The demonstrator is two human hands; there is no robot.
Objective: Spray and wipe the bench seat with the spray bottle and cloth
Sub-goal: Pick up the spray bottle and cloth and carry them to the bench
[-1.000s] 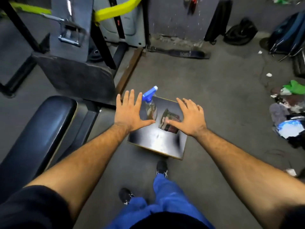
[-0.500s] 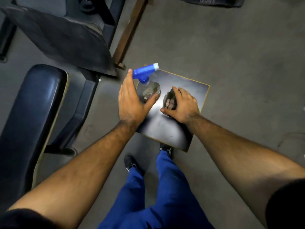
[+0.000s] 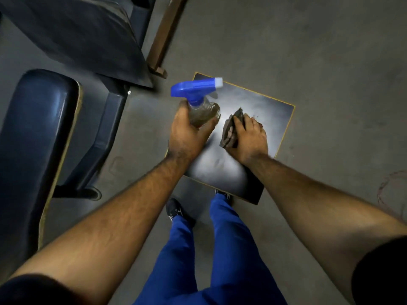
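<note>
A clear spray bottle [image 3: 203, 112] with a blue trigger head and white nozzle stands on a small black square table [image 3: 266, 111]. My left hand [image 3: 187, 133] is wrapped around the bottle's body. Just to the right lies a folded dark brown cloth [image 3: 231, 130], and my right hand [image 3: 250, 138] is closed over it, pressing it to the tabletop. The dark blue padded bench seat [image 3: 37, 133] runs along the left side, apart from both hands.
A dark slanted pad and frame [image 3: 88, 38] of gym equipment fill the upper left. A brown wooden beam [image 3: 164, 40] lies on the grey floor behind the table. My blue trouser legs and black shoes [image 3: 176, 211] stand at the table's near edge.
Both hands went from flat and open above the table to closed: the left now grips the bottle, the right holds the cloth. The camera has tilted down and come closer.
</note>
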